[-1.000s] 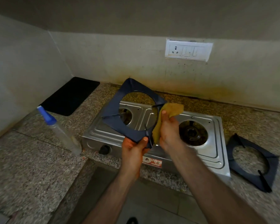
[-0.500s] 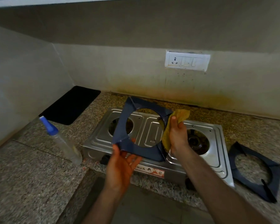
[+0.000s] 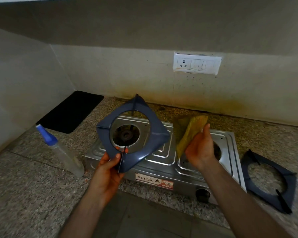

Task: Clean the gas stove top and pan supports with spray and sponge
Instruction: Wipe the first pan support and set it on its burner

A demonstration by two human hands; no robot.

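Note:
A steel two-burner gas stove point(image 3: 163, 157) stands on the granite counter. My left hand point(image 3: 110, 164) grips the near corner of a dark blue pan support point(image 3: 153, 140), held tilted above the left burner, which shows through its ring. My right hand point(image 3: 199, 147) holds a yellow-green sponge cloth point(image 3: 190, 133) over the right burner, apart from the support. A second pan support point(image 3: 272, 182) lies flat on the counter right of the stove. A clear spray bottle point(image 3: 62, 152) with a blue cap stands left of the stove.
A black mat point(image 3: 70, 110) lies in the back left corner. A white switch and socket plate point(image 3: 196, 64) is on the stained wall behind the stove. The counter's front edge point(image 3: 144, 191) runs just before the stove, with floor below.
The pan support has swung left and turned to face me over the left burner. My right hand with the sponge cloth came off it and moved right. My left hand regripped the near corner.

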